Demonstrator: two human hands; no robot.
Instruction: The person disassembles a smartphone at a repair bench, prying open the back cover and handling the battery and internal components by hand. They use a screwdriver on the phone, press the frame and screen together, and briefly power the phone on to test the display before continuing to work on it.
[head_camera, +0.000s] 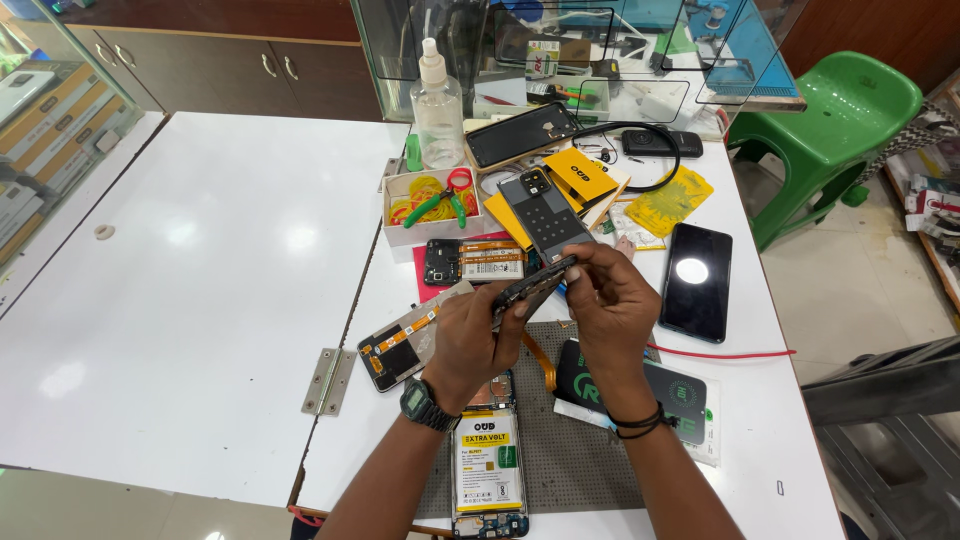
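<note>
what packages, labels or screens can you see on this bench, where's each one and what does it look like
Phone: right of the right hand, flat, black glossy screen, dark.
Battery label: below the left hand, white and yellow rectangle.
Pouch: behind the phone, yellow.
Packet: by the right wrist, black with green mark.

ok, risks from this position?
Both hands, left hand and right hand, pinch the dark phone frame edge-on in mid-air; a slip could drop it onto the opened phone with the battery lying directly below. The orange flex cable hanging under the hands might also snag or crease.
</note>
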